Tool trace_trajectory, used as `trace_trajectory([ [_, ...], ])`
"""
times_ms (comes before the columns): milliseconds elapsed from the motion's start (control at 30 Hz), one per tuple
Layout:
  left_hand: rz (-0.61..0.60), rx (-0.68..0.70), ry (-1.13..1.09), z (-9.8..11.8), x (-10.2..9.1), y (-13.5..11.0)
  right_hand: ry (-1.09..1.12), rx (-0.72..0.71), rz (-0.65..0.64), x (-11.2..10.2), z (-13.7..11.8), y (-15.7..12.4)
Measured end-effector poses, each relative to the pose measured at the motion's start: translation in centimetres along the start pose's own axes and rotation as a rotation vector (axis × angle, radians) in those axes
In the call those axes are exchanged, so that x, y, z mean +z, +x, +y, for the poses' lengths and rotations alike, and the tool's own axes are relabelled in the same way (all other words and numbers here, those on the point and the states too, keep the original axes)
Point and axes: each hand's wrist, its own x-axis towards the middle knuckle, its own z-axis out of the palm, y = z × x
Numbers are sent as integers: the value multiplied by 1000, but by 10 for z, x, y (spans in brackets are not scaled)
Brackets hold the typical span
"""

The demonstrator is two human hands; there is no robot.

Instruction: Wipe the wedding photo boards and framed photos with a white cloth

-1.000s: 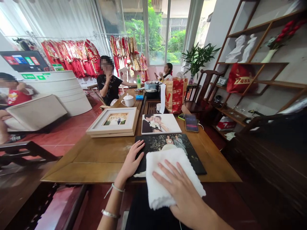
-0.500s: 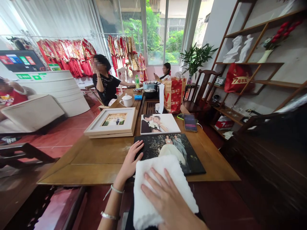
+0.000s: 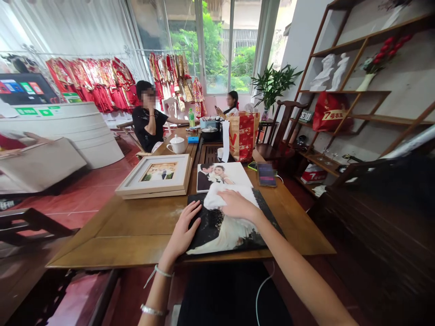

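Observation:
A dark wedding photo panel (image 3: 211, 228) lies flat at the table's near edge, showing a pale gown with a long train. My left hand (image 3: 184, 230) rests on its left edge, fingers stretched out flat. Over the upper part of the panel, my right hand (image 3: 239, 206) holds a white towel (image 3: 214, 197) pressed down, with some of the cloth bunched ahead of the fingers. The towel and hand hide the upper part of the picture. Just behind lies a lighter wedding photo panel (image 3: 204, 179), its lower edge partly covered by the towel.
Stacked picture frames (image 3: 154, 174) sit on the wooden table (image 3: 136, 226) at left. A phone (image 3: 267, 175) with a cable is at right. Farther back stand a paper bag (image 3: 242, 138), a white teapot (image 3: 176, 145) and a black pot (image 3: 210, 133). Two people sit beyond.
My right hand and the towel have moved forward, from the panel's near edge to its far part, uncovering the gown's train. My left hand stays on the left edge.

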Motion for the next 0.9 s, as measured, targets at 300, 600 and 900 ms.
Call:
trace_trajectory([
  [300,19,-21,15,-6,3,-1,14,-266,-168,-3,-47,55],
  [600,-1,12,-2,-2,1,0,-133,45,-9,-6,20,9],
  [900,-5,3,-11,0,0,0,-181,198,104,17,31,-29],
])
